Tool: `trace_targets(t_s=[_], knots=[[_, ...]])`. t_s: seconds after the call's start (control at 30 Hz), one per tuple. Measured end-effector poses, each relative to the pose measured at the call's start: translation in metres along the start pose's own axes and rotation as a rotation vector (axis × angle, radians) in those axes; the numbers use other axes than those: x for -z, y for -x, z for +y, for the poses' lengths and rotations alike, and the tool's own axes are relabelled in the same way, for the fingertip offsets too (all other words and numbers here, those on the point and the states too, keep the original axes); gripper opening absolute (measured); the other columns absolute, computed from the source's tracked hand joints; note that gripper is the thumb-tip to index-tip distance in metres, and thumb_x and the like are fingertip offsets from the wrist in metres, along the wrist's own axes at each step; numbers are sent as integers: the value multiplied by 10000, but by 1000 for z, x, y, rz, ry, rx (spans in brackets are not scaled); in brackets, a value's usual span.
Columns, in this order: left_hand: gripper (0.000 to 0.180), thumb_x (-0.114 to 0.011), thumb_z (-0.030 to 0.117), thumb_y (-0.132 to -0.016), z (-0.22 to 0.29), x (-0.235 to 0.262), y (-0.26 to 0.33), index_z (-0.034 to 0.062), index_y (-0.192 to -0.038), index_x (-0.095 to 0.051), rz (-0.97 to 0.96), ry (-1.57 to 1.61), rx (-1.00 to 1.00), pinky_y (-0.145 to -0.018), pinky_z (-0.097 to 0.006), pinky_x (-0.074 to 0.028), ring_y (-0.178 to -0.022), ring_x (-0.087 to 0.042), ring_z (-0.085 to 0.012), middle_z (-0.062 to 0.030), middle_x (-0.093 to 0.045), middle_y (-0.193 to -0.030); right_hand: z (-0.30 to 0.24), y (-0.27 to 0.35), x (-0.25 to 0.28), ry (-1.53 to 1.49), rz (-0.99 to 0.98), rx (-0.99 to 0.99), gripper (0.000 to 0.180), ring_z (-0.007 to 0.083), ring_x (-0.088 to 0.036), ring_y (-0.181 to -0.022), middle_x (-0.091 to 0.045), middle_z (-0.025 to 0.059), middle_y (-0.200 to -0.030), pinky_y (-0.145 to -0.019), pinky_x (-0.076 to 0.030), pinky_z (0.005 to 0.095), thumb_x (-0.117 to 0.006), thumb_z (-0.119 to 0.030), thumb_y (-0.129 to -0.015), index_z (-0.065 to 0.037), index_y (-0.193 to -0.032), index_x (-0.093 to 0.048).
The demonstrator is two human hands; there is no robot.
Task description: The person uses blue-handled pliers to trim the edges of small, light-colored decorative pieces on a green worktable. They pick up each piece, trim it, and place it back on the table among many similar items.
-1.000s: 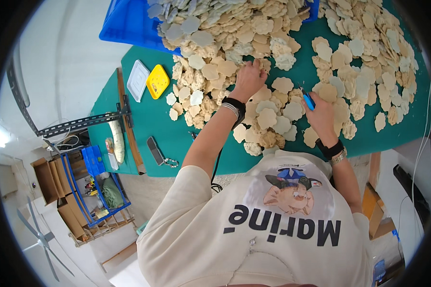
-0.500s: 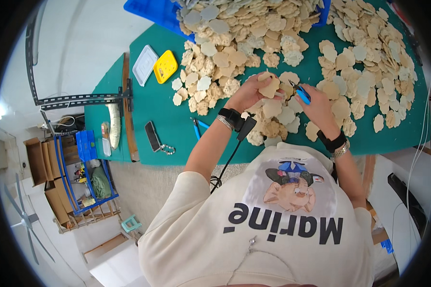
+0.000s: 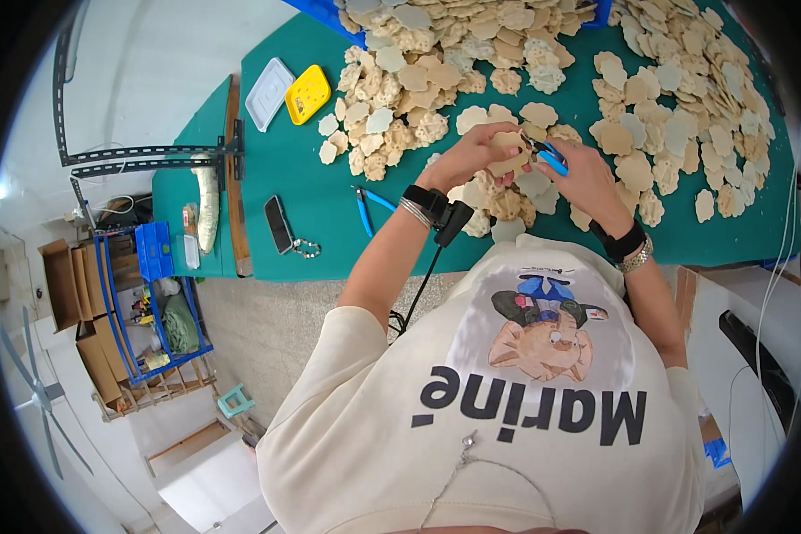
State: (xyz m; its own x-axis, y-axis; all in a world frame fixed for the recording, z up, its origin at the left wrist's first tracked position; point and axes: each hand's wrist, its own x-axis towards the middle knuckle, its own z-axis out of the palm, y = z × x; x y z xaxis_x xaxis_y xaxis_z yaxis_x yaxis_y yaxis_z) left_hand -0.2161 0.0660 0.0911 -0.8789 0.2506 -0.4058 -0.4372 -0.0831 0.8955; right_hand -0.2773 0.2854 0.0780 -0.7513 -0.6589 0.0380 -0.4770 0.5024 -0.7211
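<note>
My left hand [image 3: 472,158] grips a flat beige piece with a scalloped edge [image 3: 509,153] by its rim. In my right hand [image 3: 583,178] is a pair of blue-handled nippers [image 3: 547,155], its jaws at the right edge of that piece. Whether the jaws touch the piece I cannot tell. Beneath and around both hands lie more scalloped pieces [image 3: 505,198], beige and pale grey, some flat side up and some with a bumpy face showing. A second blue-handled cutting tool [image 3: 365,214] rests on the green table left of my left forearm.
Large heaps of pieces [image 3: 685,89] cover the table's [image 3: 311,191] far side and right. A blue crate [image 3: 329,12] stands at the back. Leftward are a yellow tray [image 3: 308,94], a white tray [image 3: 269,94], a phone [image 3: 279,224] and a metal bracket [image 3: 151,165]. A cable hangs from my left wrist.
The nippers have moved left, up to the edge of the held piece. My left hand has turned the piece slightly and brought it closer to them. The whole view has shifted a little.
</note>
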Motion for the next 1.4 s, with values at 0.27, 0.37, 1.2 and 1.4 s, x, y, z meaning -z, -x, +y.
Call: trace_targets(t_s=[0.27,0.37,1.2,1.4], knots=[[296,-575,144,-965,2,-2,-1,2,-1219,-524,-9,-36,0,-506,-258,-466,-631,-618,-142,-101,-698,-903,4,4,-2,9,39,41,321,361,-635,-742,-671,157,-816,-636,-490,442,-713,-309,-840,-72,-1052,-662],[279,-571,135,-969,4,-1,-2,-3,-1208,-524,-35,-35,14,-492,-256,-445,-615,-601,-138,-104,-697,-885,3,5,-1,1,38,34,301,368,-635,-750,-669,160,-818,-636,-488,447,-706,-295,-843,-75,-1044,-664],[404,-610,391,-929,7,23,-99,14,-856,-736,200,-749,29,-712,-305,-504,-729,-647,-179,-54,-701,-801,56,-15,1,-105,135,-378,251,354,-638,-658,-646,173,-718,-598,-498,410,-706,-277,-854,-71,-996,-694],[711,-638,541,-886,-6,14,-179,-101,-1136,-462,512,-92,285,-383,-390,-459,-437,-604,-237,-210,-616,-607,73,-13,-2,-123,168,-462,230,347,-653,-662,-654,163,-718,-591,-504,411,-693,-277,-862,-91,-995,-682]])
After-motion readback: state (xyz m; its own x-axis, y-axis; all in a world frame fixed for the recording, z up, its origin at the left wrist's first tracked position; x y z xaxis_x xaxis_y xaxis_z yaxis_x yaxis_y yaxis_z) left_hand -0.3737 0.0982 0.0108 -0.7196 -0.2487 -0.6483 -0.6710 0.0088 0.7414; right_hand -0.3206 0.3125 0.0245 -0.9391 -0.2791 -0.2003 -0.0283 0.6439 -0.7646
